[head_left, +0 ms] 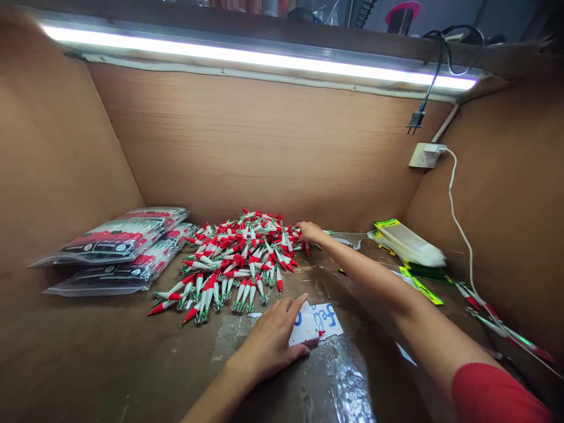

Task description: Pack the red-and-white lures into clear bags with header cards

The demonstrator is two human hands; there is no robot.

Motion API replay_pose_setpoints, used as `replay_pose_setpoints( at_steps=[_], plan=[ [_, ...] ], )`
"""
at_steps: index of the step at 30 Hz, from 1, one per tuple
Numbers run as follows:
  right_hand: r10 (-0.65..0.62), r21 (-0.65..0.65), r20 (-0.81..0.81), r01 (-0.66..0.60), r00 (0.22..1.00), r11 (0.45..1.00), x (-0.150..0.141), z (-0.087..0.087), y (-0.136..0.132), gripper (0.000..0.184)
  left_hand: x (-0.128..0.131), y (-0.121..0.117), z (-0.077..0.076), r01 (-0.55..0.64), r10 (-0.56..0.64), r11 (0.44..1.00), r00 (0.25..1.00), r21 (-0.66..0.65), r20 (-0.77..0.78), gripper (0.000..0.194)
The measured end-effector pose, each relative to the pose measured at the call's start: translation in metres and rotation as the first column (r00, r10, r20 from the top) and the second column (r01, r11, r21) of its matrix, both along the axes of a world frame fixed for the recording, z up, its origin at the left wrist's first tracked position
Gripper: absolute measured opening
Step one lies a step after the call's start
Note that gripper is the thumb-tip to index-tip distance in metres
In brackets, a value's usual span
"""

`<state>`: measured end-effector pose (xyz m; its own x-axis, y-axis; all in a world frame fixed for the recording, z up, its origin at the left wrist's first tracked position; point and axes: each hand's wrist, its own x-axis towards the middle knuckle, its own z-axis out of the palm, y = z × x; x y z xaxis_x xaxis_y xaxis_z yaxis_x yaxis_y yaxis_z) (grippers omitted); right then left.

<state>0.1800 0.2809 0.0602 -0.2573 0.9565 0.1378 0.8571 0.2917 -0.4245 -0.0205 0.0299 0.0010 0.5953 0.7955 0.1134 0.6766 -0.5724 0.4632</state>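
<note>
The left hand [277, 332] gripped a white box [305, 333] between spread thumb and fingers; the right hand [311, 232], its hold hidden, met lures [238, 258] near the table's back edge [368, 235]: seemingly picking, which called for a careful pinch.

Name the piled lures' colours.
The lures are red and white with some green, as the head view shows.

Slender, spindle-shaped, green-hooked red-and-white lures [238, 257] are heaped loosely, pointing every way, on the brown tabletop [110, 358]; in front of them, a blue-lettered white cardboard piece [305, 332] is laid, partly covered.
</note>
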Motion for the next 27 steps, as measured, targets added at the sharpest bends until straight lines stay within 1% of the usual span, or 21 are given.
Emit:
replay_pose_setpoints(
  at_steps=[2,4,7,9,11,13,16,18,20,22,24,25,27],
  plan=[
    [0.004,-0.017,-0.039,-0.004,0.999,1.000,-0.001,-0.006,0.007,0.029,0.000,-0.001,0.000,0.010,-0.010,1.000,1.000,0.012,-0.002,0.102],
    [-0.004,-0.016,-0.107,0.002,0.994,1.000,0.005,-0.007,0.012,0.030,0.000,-0.001,0.000,0.016,-0.016,1.000,1.000,0.018,0.004,0.103],
    [-0.036,0.024,-0.265,0.044,0.964,0.999,0.028,-0.001,0.010,0.028,-0.001,-0.002,0.001,0.013,-0.013,1.000,1.000,0.015,0.013,0.102],
    [-0.049,0.064,-0.396,0.080,0.917,0.995,0.050,0.004,-0.003,0.030,-0.002,-0.002,0.002,0.019,-0.019,1.000,1.000,0.007,0.013,0.100],
    [-0.048,0.090,-0.529,0.112,0.847,0.990,0.073,0.005,-0.027,0.036,-0.002,-0.002,0.002,0.031,-0.031,1.000,0.999,0.002,0.014,0.099],
    [-0.047,0.080,-0.649,0.129,0.760,0.988,0.094,-0.001,-0.062,0.043,-0.002,-0.003,0.002,0.048,-0.048,0.999,0.999,0.001,0.017,0.099],
    [-0.061,0.010,-0.777,0.109,0.627,0.994,0.115,-0.024,-0.124,0.050,0.000,-0.004,0.002,0.083,-0.083,0.997,0.996,0.003,0.024,0.099],
    [-0.091,-0.047,-0.826,0.092,0.557,0.995,0.121,-0.042,-0.162,0.049,0.002,-0.005,0.002,0.102,-0.102,0.995,0.994,0.002,0.029,0.098],
    [-0.151,-0.129,-0.859,0.080,0.488,0.988,0.122,-0.057,-0.191,0.048,0.004,-0.004,0.003,0.106,-0.106,0.994,0.994,-0.012,0.026,0.097],
    [-0.258,-0.260,-0.886,0.046,0.386,0.964,0.119,-0.066,-0.209,0.047,0.005,-0.002,0.004,0.107,-0.106,0.994,0.994,-0.031,0.017,0.095],
    [-0.353,-0.371,-0.890,-0.006,0.290,0.929,0.116,-0.069,-0.218,0.044,0.006,0.000,0.006,0.114,-0.114,0.993,0.993,-0.041,0.012,0.090],
    [-0.378,-0.397,-0.887,-0.019,0.266,0.918,0.114,-0.068,-0.220,0.044,0.007,0.001,0.007,0.120,-0.119,0.992,0.993,-0.043,0.011,0.088],
    [-0.378,-0.393,-0.885,-0.003,0.273,0.919,0.111,-0.066,-0.222,0.044,0.007,0.001,0.010,0.128,-0.128,0.991,0.992,-0.046,0.005,0.086]
  ],
)
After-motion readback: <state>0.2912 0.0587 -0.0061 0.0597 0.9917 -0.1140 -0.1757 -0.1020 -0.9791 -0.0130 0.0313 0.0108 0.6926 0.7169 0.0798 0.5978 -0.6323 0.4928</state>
